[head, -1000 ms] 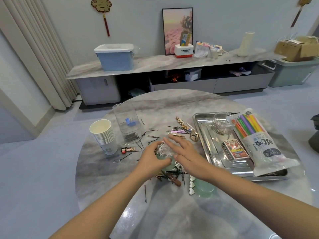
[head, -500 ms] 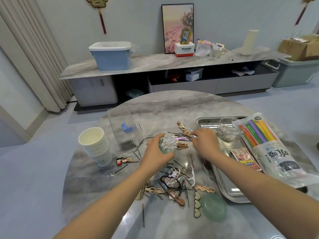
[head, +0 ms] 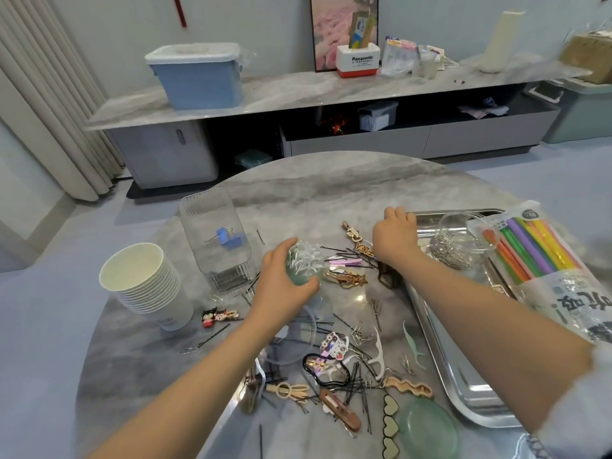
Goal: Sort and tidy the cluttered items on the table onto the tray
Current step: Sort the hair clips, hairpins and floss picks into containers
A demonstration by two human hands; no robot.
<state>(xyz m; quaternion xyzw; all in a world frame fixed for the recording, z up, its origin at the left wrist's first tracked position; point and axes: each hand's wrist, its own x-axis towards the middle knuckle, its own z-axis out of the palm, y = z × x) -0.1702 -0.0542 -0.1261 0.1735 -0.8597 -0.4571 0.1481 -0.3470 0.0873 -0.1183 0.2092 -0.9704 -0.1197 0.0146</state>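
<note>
— Both hands are over the middle of the table [head: 331, 180]. What has the left hand [head: 281, 279] got?

— Its fingers are curled round a small green tub [head: 303, 271] stuffed with white floss picks, held just above the tabletop near the centre.

— And the right hand [head: 394, 238]?

— It reaches to the tray [head: 463, 389], fingers bent down at the tray's far left corner. Whether it grips anything, I cannot tell; the fingertips are hidden behind the knuckles.

— Where does the tray sit?

— Along the table's right edge. A glass jar [head: 460, 240] of paper clips stands at its far end, and a bag of coloured straws [head: 543, 263] lies along its right side. The near half of the tray shows bare metal.

— What crowds the near edge?

— Hair clips [head: 341, 409], black hairpins, loose floss picks [head: 377, 354] and a green lid [head: 427, 429], spread between the two forearms.

— The left edge?

— A stack of paper cups [head: 145, 286], with a clear plastic box [head: 218, 240] just beside it holding a blue binder clip. The far part of the tabletop shows bare marble.
</note>
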